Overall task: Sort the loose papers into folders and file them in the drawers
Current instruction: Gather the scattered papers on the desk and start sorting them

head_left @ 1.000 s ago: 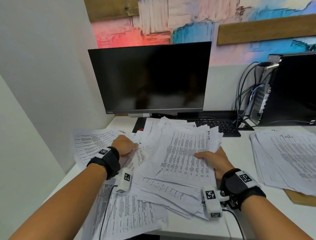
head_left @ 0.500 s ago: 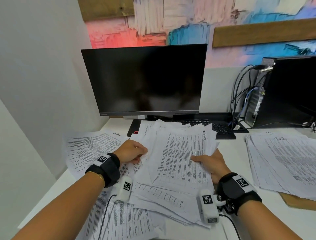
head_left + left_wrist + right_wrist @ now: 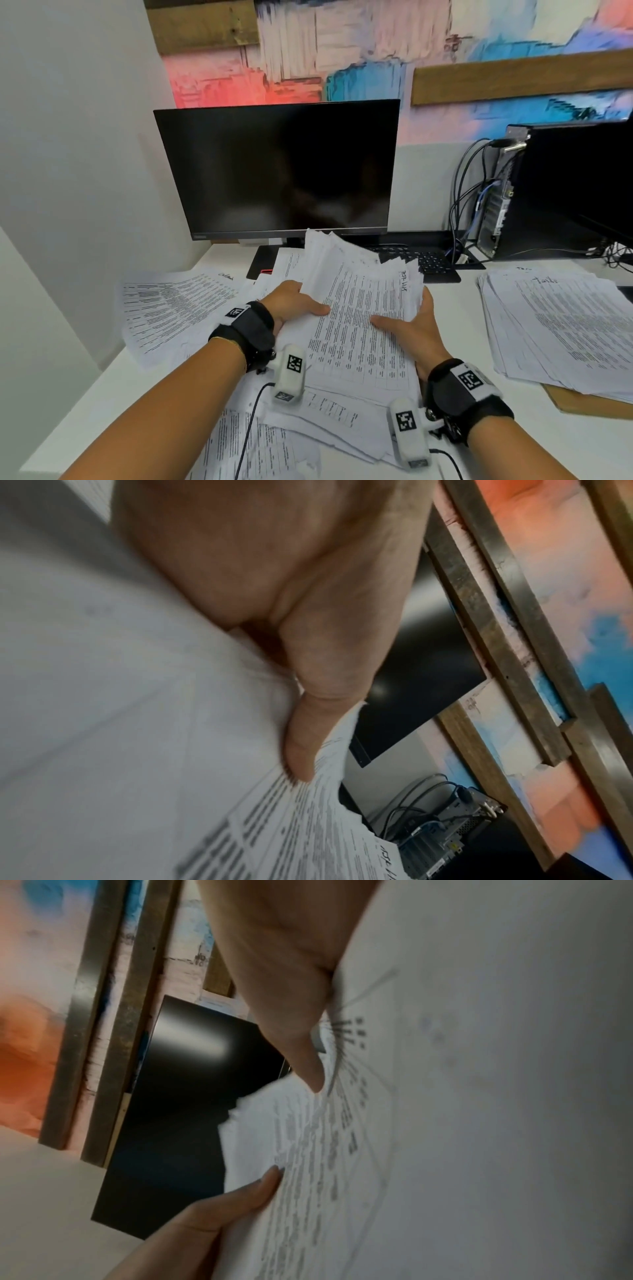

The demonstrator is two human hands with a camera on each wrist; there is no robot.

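Observation:
A thick bundle of printed papers [image 3: 356, 315] is lifted off the desk between both hands, its far end tilted up toward the monitor. My left hand [image 3: 294, 305] grips its left edge, thumb [image 3: 308, 739] lying on the top sheet [image 3: 291, 831]. My right hand [image 3: 411, 325] grips the right edge, thumb [image 3: 301, 1053] pressed on the printed page [image 3: 342, 1150]; the other fingers of both hands are hidden under the bundle. More loose sheets [image 3: 308, 421] lie messily underneath. No folder or drawer is in view.
A spread sheet pile [image 3: 171, 308] lies at left. A separate stack [image 3: 561, 325] sits at right on a brown board [image 3: 582, 404]. Behind stand a dark monitor [image 3: 281, 171], keyboard [image 3: 428, 263], and computer tower [image 3: 565, 192] with cables. The white desk [image 3: 113, 394] meets a wall at left.
Both hands have closed in on the bundle's sides and raised it off the heap, tilting its far end upward. The left hand moved right from the loose sheets onto the bundle's edge.

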